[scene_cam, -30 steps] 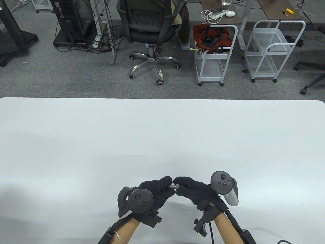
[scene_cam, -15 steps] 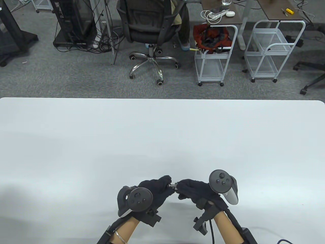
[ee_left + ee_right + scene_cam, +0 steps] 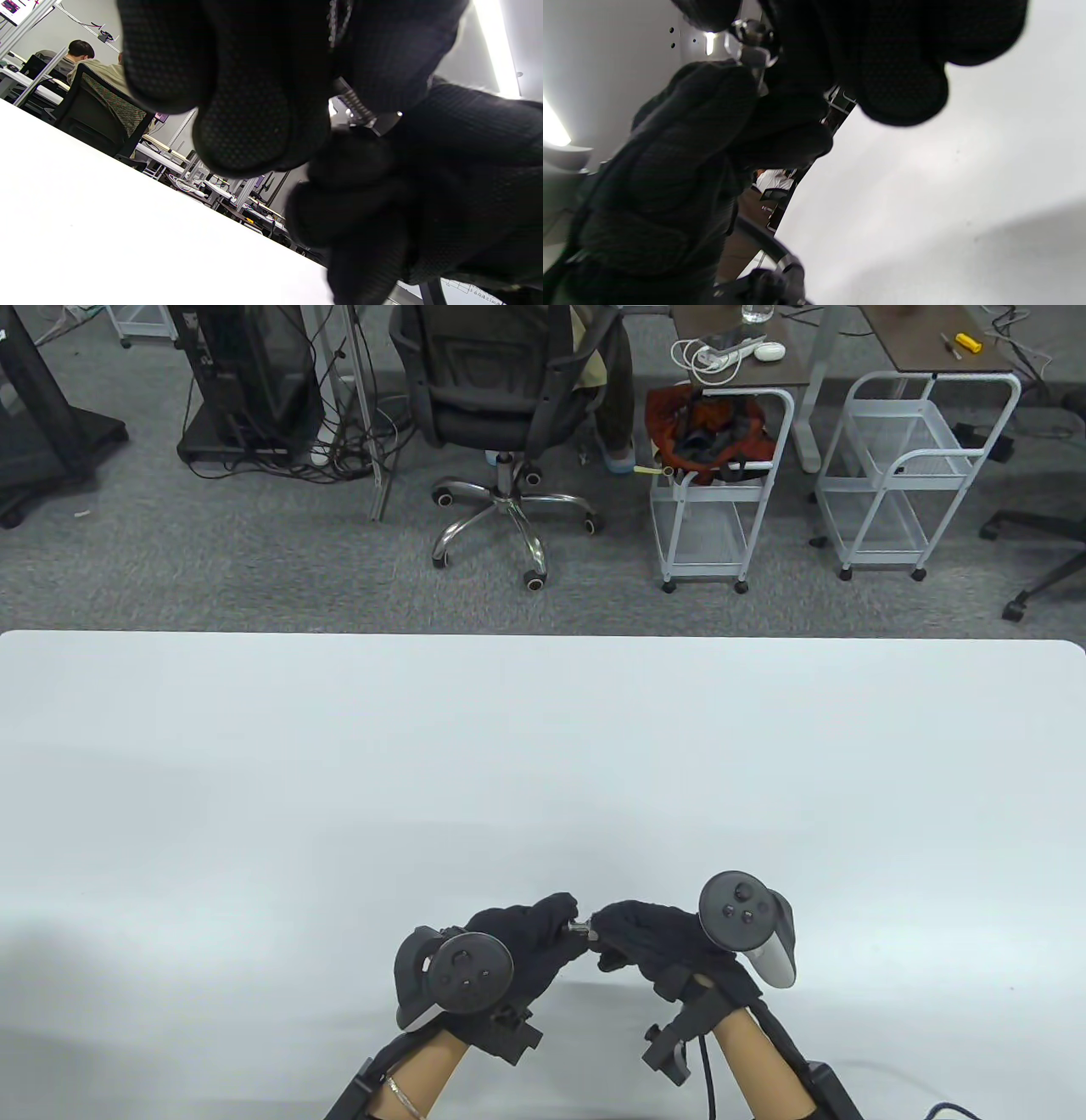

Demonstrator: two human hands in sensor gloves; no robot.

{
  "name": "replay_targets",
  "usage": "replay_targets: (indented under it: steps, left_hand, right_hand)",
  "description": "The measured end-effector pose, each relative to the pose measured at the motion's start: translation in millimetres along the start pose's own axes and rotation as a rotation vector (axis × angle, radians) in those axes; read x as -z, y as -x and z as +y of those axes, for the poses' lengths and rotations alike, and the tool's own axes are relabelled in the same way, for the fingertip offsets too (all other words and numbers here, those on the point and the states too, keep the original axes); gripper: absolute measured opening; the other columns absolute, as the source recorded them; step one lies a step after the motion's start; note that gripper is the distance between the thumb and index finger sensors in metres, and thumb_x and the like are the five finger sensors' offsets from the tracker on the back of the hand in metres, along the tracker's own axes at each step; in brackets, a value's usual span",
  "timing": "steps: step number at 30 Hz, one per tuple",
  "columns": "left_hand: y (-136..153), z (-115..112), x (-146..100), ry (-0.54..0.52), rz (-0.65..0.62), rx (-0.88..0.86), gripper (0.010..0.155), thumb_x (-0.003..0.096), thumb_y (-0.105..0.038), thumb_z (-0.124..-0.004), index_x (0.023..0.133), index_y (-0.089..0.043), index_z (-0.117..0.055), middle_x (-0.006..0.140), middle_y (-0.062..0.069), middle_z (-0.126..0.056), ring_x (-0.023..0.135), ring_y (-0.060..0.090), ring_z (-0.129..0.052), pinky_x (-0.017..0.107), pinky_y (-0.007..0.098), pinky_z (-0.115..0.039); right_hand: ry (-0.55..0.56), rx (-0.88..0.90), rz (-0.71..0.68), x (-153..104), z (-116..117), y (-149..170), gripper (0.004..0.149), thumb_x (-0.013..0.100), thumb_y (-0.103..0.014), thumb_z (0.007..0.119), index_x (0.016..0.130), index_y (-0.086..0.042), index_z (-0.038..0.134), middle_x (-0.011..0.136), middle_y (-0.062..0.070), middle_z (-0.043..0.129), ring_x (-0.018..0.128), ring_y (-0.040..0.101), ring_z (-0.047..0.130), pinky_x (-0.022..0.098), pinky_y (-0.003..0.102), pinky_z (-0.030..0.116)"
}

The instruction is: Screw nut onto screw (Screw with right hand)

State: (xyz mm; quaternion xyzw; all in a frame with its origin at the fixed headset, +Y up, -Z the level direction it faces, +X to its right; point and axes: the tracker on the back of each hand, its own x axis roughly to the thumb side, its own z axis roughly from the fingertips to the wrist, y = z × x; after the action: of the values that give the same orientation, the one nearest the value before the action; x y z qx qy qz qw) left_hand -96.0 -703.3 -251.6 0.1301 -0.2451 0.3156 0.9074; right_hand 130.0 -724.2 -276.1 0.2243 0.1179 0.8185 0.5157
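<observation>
Both gloved hands meet near the front middle of the white table [image 3: 543, 746]. My left hand [image 3: 562, 923] pinches a small metal screw [image 3: 578, 927] and holds it level above the table. Its threaded shaft shows in the left wrist view [image 3: 353, 103], coming out from under the left fingers [image 3: 242, 110]. My right hand [image 3: 601, 935] pinches the nut [image 3: 384, 123] sitting on the end of the shaft. In the right wrist view the metal parts [image 3: 753, 40] show between the right fingers [image 3: 895, 76] and the left glove [image 3: 691, 127]. Most of the screw and nut is hidden by fingertips.
The table's far edge [image 3: 543, 633] runs across the middle of the table view. Beyond it on the floor stand an office chair [image 3: 509, 398] and two white wire carts [image 3: 721, 483].
My right fingertips have moved a little left toward the left hand, so less of the screw shows between them. The right hand has rolled slightly. The left hand has stayed almost still.
</observation>
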Motion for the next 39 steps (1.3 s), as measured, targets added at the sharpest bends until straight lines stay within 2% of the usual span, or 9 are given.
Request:
replay_targets:
  steps: [2,7,10,15,18,22,25,30,39]
  left_hand:
    - [-0.3,-0.5,-0.1,0.003,0.0,0.0,0.049,0.0435,-0.046,-0.084,0.077,-0.011,-0.092,0.057,-0.003,-0.113,0.042,0.008,-0.113,0.04,0.03,-0.092]
    - [-2.8,-1.6,0.7,0.007,-0.01,-0.003,0.049,0.0432,-0.046,-0.084,0.077,-0.011,-0.091,0.056,-0.003,-0.113,0.042,0.008,-0.113,0.04,0.03,-0.093]
    - [-4.1,-0.7,2.2,-0.001,-0.02,0.008,0.049,0.043,-0.046,-0.084,0.077,-0.011,-0.091,0.056,-0.003,-0.113,0.042,0.008,-0.113,0.04,0.03,-0.093]
    - [-2.6,-1.4,1.4,0.001,-0.005,-0.003,0.049,0.043,-0.046,-0.085,0.076,-0.011,-0.091,0.056,-0.004,-0.113,0.041,0.008,-0.113,0.04,0.03,-0.093]
    - [-2.4,-0.9,1.8,-0.004,0.0,-0.008,0.049,0.043,-0.046,-0.085,0.077,-0.011,-0.091,0.056,-0.004,-0.113,0.041,0.008,-0.113,0.04,0.03,-0.093]
    - [-1.2,0.1,1.9,-0.009,0.001,-0.004,0.049,0.043,-0.046,-0.085,0.077,-0.011,-0.091,0.056,-0.004,-0.113,0.042,0.008,-0.113,0.04,0.029,-0.093]
    - [-1.1,0.2,1.6,-0.009,0.003,-0.014,0.049,0.0429,-0.046,-0.085,0.077,-0.011,-0.091,0.056,-0.004,-0.113,0.042,0.008,-0.113,0.04,0.03,-0.093]
    - [-1.9,-0.2,0.6,-0.005,0.0,-0.012,0.049,0.0431,-0.046,-0.085,0.077,-0.011,-0.091,0.057,-0.004,-0.113,0.042,0.008,-0.113,0.04,0.03,-0.093]
    - [-2.4,-2.0,-0.5,0.001,0.016,-0.028,0.049,0.043,-0.045,-0.085,0.077,-0.011,-0.091,0.057,-0.003,-0.113,0.042,0.008,-0.113,0.04,0.03,-0.093]
  right_hand:
    - [-0.075,0.037,-0.03,2.0,1.7,-2.5,0.057,0.057,-0.032,0.073,0.099,0.007,0.067,0.094,0.037,0.071,0.072,0.047,0.089,0.051,0.06,0.069]
    - [0.028,-0.075,0.006,0.5,-3.3,-3.8,0.049,0.059,-0.038,0.065,0.076,0.001,0.089,0.07,0.028,0.095,0.048,0.036,0.102,0.039,0.053,0.078]
    - [-0.083,-0.014,-0.01,0.8,-3.0,-7.0,0.056,0.057,-0.032,0.073,0.098,0.006,0.069,0.093,0.037,0.073,0.07,0.046,0.091,0.05,0.059,0.07]
    - [0.012,-0.11,0.005,-0.4,-5.0,-7.5,0.048,0.06,-0.037,0.065,0.076,0.001,0.089,0.07,0.028,0.095,0.048,0.036,0.102,0.039,0.053,0.078]
    - [-0.091,-0.064,-0.03,1.8,-3.0,-9.5,0.055,0.058,-0.031,0.072,0.097,0.006,0.069,0.093,0.037,0.073,0.071,0.047,0.09,0.05,0.06,0.07]
    - [0.038,-0.117,-0.028,1.8,-5.8,-7.7,0.046,0.059,-0.036,0.066,0.076,0.0,0.089,0.07,0.028,0.095,0.048,0.036,0.102,0.039,0.053,0.078]
    - [-0.1,-0.039,-0.038,3.3,-4.2,-7.9,0.055,0.059,-0.032,0.071,0.098,0.006,0.069,0.093,0.038,0.072,0.07,0.046,0.091,0.05,0.059,0.07]
    - [0.024,-0.107,-0.041,3.9,-4.6,-8.8,0.046,0.059,-0.034,0.065,0.076,0.002,0.088,0.071,0.029,0.094,0.048,0.037,0.102,0.039,0.054,0.077]
    - [0.052,-0.182,-0.043,5.4,-3.1,-13.6,0.044,0.059,-0.034,0.064,0.071,0.001,0.089,0.065,0.026,0.096,0.042,0.035,0.103,0.036,0.052,0.078]
